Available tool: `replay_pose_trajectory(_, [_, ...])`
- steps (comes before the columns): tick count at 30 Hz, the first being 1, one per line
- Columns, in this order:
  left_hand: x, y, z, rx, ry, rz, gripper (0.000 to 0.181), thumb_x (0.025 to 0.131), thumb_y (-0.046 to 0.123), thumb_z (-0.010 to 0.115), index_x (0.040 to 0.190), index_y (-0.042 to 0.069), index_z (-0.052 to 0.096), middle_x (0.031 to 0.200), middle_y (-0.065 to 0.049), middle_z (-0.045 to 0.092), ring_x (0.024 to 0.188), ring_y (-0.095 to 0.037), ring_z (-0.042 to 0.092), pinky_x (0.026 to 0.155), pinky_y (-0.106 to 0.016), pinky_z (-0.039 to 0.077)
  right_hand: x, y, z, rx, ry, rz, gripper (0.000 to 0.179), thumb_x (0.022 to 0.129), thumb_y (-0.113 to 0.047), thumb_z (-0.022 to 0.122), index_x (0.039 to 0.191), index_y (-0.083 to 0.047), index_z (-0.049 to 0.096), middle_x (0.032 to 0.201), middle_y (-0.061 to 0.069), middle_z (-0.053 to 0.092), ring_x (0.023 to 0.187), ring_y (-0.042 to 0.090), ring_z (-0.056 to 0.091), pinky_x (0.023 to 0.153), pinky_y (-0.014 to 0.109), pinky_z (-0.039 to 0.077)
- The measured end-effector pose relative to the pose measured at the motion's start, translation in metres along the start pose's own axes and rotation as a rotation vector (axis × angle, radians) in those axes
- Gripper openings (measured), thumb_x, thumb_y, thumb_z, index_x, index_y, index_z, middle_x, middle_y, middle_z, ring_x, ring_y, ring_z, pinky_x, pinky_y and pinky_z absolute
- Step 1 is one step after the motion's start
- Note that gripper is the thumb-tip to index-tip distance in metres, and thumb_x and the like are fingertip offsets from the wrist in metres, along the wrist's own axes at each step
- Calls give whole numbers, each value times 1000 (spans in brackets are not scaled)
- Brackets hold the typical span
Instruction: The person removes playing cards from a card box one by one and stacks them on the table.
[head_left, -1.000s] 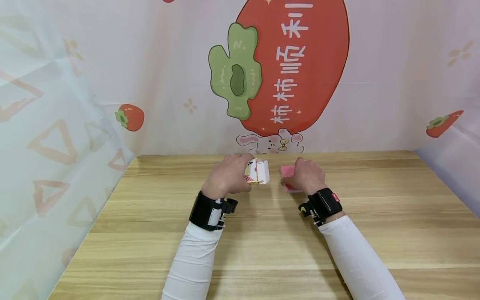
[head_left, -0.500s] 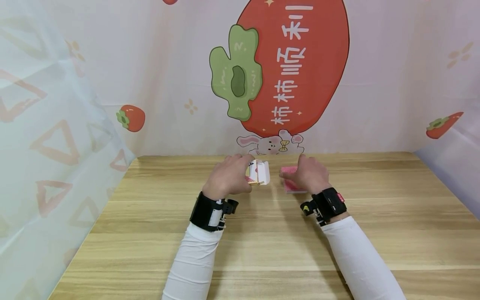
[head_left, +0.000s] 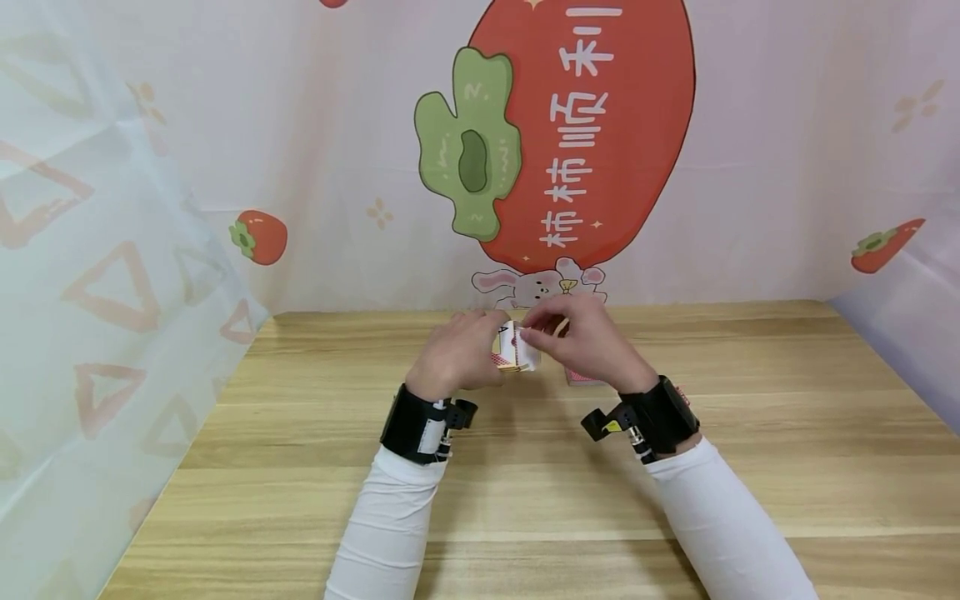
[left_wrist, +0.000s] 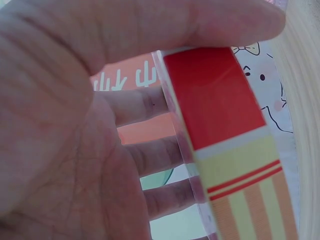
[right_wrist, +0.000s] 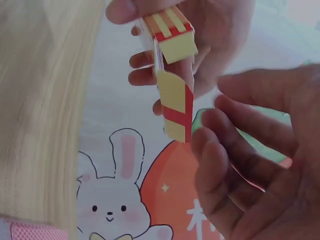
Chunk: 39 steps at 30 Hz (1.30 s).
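Observation:
My left hand (head_left: 456, 354) grips a small playing-card box (head_left: 509, 348) just above the table, thumb on the near edge and fingers on the far one. Its red, yellow and striped narrow side (left_wrist: 225, 110) fills much of the left wrist view. The box's end is open, with its yellow-and-red flap (right_wrist: 175, 107) folded out. Close by that flap is my right hand (head_left: 588, 340), fingers loosely bent and nothing held between them. A small gap separates fingers and flap in the right wrist view. A deck of pink-backed cards (head_left: 582, 378) lies flat below my right hand, partly hidden.
The wooden table (head_left: 300, 500) ends at a hanging cloth (head_left: 337, 150) printed with persimmons and a rabbit. Another cloth (head_left: 90, 292) hangs along the left side. Black camera straps (head_left: 415, 423) are worn on both wrists.
My right hand has left the deck of cards and moved left and up to the box's open end. The left hand and the box have stayed in place.

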<state>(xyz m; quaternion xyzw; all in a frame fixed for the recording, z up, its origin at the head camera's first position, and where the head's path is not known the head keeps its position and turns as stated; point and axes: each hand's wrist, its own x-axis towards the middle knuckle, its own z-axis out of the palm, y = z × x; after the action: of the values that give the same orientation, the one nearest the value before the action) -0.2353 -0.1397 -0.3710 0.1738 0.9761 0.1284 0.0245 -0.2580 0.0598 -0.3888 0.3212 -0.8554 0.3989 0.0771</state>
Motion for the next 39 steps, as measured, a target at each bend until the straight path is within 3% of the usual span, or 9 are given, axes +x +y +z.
replay_pose_trajectory(7, [-1, -1, 0, -4, 14, 7, 56, 73, 19, 85, 124, 16, 61, 101, -2, 61, 91, -22, 56, 70, -39, 48, 2, -5, 8, -93, -109, 12, 5, 88, -14, 80, 89, -11, 76, 78, -5, 64, 71, 14, 58, 61, 31, 50])
replay_pose_trajectory(21, [-1, 4, 1, 21, 19, 5, 61, 75, 24, 86, 130, 17, 60, 107, -3, 63, 96, -23, 56, 74, -42, 49, 1, -3, 16, -111, -61, 164, 17, 86, -20, 81, 77, -11, 71, 72, -2, 63, 65, 17, 57, 56, 33, 48])
replay_pose_trajectory(27, [-2, 3, 0, 11, 9, 4, 63, 75, 24, 87, 131, 15, 59, 109, -4, 62, 97, -24, 56, 76, -43, 49, 1, -1, 11, -41, -94, 211, 15, 86, -20, 82, 80, -10, 73, 78, 0, 65, 69, 17, 59, 59, 33, 50])
replay_pose_trajectory(39, [-2, 0, -2, -15, 5, -7, 63, 74, 17, 84, 131, 15, 60, 108, -3, 62, 97, -24, 55, 75, -44, 47, 0, 9, -6, 204, -192, 292, 13, 92, -12, 74, 84, -2, 70, 77, 9, 63, 73, 22, 55, 68, 31, 46])
